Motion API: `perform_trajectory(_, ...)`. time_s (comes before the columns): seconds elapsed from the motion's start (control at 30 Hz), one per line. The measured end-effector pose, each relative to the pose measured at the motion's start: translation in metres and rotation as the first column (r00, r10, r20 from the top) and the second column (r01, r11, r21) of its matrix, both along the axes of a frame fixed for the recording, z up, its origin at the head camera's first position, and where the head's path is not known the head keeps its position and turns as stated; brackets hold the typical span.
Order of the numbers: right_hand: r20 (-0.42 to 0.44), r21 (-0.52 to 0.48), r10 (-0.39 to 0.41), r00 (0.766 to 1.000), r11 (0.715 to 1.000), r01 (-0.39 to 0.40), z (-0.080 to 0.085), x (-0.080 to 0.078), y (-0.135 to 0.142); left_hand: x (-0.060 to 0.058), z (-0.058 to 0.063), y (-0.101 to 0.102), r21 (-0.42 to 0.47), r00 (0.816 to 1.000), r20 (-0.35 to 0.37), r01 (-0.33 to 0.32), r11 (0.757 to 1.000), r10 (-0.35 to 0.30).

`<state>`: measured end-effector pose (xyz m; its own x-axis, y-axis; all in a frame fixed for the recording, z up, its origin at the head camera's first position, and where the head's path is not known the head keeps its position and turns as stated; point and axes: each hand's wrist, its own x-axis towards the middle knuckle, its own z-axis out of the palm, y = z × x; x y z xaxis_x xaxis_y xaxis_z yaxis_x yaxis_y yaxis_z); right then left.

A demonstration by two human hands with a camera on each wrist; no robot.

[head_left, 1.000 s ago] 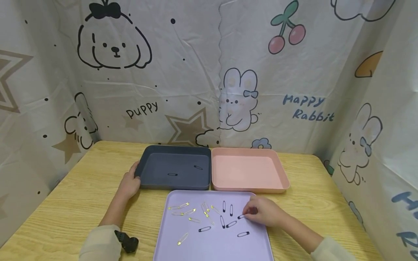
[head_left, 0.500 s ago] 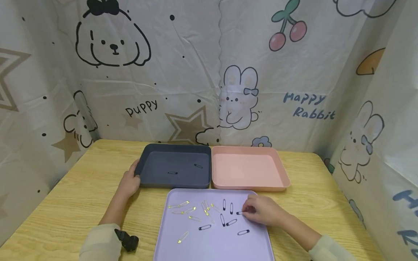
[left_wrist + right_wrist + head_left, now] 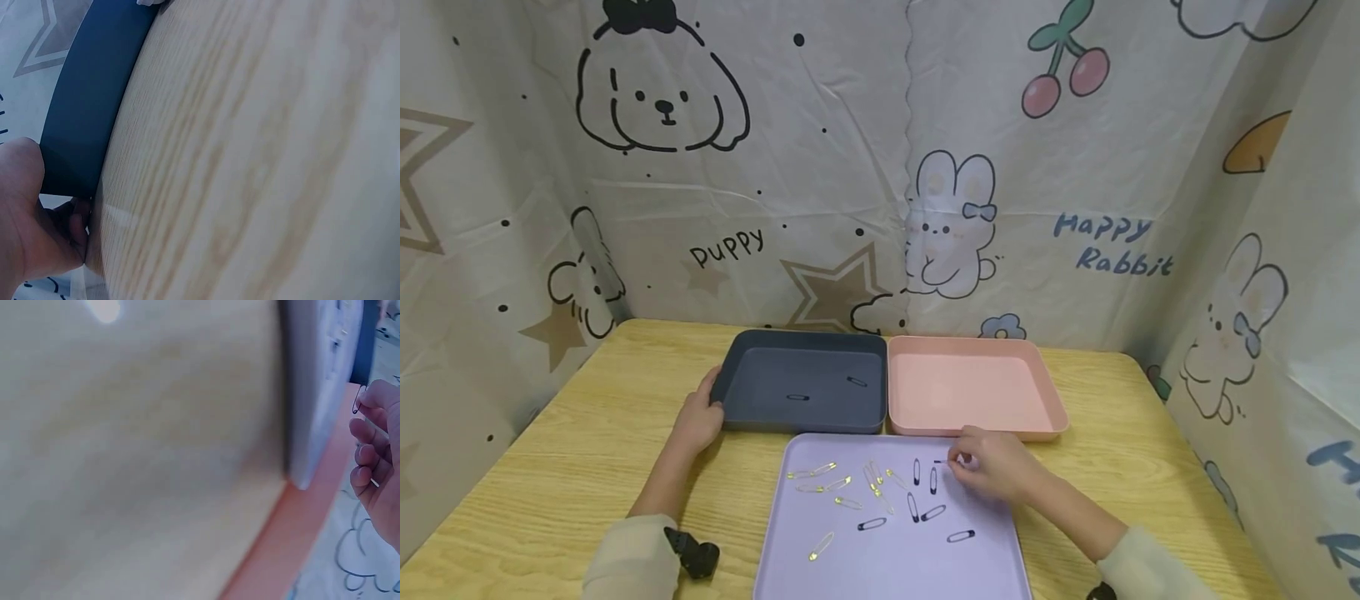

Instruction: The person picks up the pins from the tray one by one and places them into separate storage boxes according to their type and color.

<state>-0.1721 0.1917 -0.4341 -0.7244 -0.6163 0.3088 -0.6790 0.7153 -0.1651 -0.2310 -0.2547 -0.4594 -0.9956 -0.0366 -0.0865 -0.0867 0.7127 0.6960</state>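
- Right hand (image 3: 996, 462): thumb and index finger pinched together on a single dark safety pin (image 3: 939, 461), the other fingers loosely bent; the pin is held over the far right part of the lilac tray.
- Left hand (image 3: 698, 421): closed about the near left corner of the dark tray (image 3: 760, 375), thumb and bent fingers on either side of it.
- Lilac tray (image 3: 887, 575): nearest the person; six black safety pins (image 3: 961, 537) lie toward its middle and right, a group of gold safety pins (image 3: 822, 547) toward its left.
- Dark tray: beyond the lilac tray, with two black pins (image 3: 797, 397) lying apart on its floor.
- Pink tray (image 3: 973, 387): just beside the dark tray, on its right.
- Worktop (image 3: 550, 467): pale wood grain, carrying all three trays.
- Background: a curtain (image 3: 820, 175) printed with animals, stars and lettering.
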Motion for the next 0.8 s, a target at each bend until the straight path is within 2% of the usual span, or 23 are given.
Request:
perform_trajectory(0.17, -0.043, -0.024, -0.001, 0.999, 1.000, 0.000, 0.022, -0.017, -0.016, 0.001, -0.001, 0.000, -0.003, 1.000, -0.011, -0.001, 1.000, 0.001)
perform_trajectory(0.37, -0.036, 0.003, -0.020, 0.999, 1.000, 0.020, 0.040, -0.041, -0.042, 0.001, -0.002, 0.001, 0.000, 1.000, -0.010, 0.001, 1.000, -0.001)
perform_trajectory(0.6, -0.079, 0.018, 0.021, 0.997, 1.000, -0.020, 0.046, -0.070, -0.076, 0.002, 0.000, 0.002, 0.001, 1.000, -0.016, -0.003, 1.000, 0.004)
perform_trajectory(0.8, 0.004, 0.028, 0.027, 1.000, 0.999, -0.028, 0.039, -0.082, -0.105, 0.000, -0.002, 0.001, 0.003, 1.000, -0.018, 0.001, 1.000, -0.001)
